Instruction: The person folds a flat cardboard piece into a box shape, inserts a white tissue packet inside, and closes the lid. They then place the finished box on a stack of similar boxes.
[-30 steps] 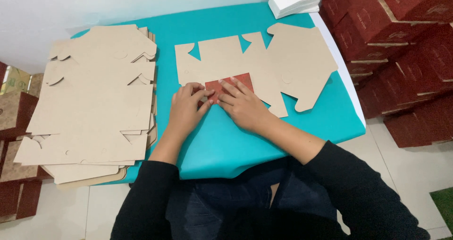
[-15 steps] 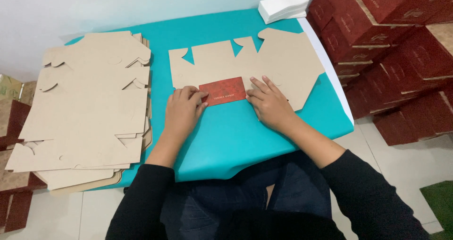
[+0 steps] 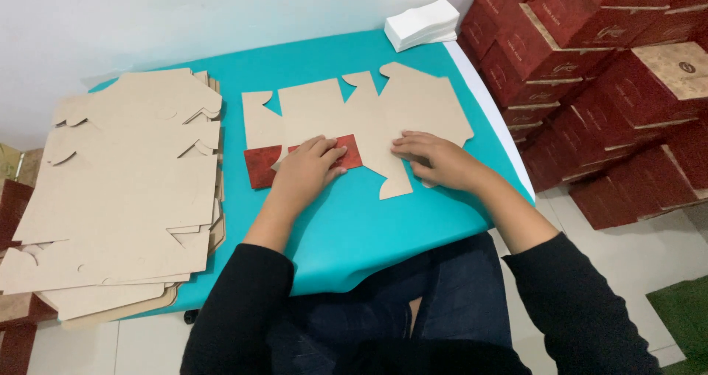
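A flat die-cut cardboard box blank (image 3: 369, 117), tan side up, lies on the teal-covered table (image 3: 369, 227). Its near flap (image 3: 262, 165) is folded over and shows a dark red printed side. My left hand (image 3: 306, 172) presses flat on this red flap, fingers together. My right hand (image 3: 435, 157) rests flat on the blank's right part, fingers spread, holding nothing.
A tall stack of the same tan blanks (image 3: 118, 191) fills the table's left side. A white pad of sheets (image 3: 422, 22) sits at the far right corner. Stacked dark red boxes (image 3: 612, 87) stand on the floor to the right.
The red flap has been folded over further to the left. My left hand slid along it, and my right hand moved right onto the blank's tan part.
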